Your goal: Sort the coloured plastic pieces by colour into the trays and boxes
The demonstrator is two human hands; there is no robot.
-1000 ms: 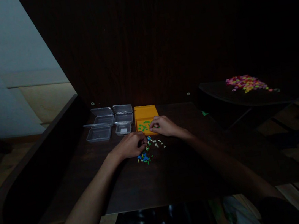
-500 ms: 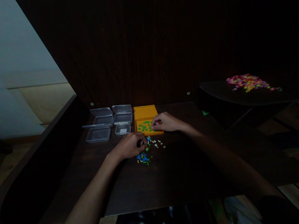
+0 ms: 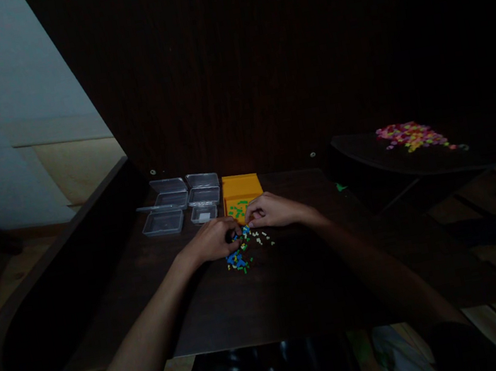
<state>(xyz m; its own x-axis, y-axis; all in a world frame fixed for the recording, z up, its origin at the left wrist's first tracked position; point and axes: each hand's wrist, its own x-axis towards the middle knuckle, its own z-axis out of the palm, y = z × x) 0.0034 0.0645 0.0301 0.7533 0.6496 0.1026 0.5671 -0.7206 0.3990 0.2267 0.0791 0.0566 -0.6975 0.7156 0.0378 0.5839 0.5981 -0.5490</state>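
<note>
Small blue, green, yellow and white building bricks [image 3: 238, 260] lie in a loose pile on the dark tabletop. My left hand [image 3: 213, 240] rests at the pile's left edge, fingers curved and a gap between thumb and forefinger where some bricks show. Just across from it, my right hand [image 3: 274, 210] reaches down to the pile's far end by the box's front edge, fingertips pinched together; whatever lies between them is too small to make out. Green bricks are scattered inside the open yellow box [image 3: 240, 183], whose front right corner my right hand covers.
Clear plastic boxes with raised lids [image 3: 162, 223] stand left of the yellow box. A few white bricks [image 3: 259, 239] lie right of the pile. Pink, red and yellow pieces [image 3: 412, 136] are heaped on a dark surface at right. A dark panel [image 3: 230, 86] rises behind.
My right hand has moved from inside the yellow box toward me and slightly left, to the pile's far end. My left hand stays by the pile, its fingertips shifted slightly left.
</note>
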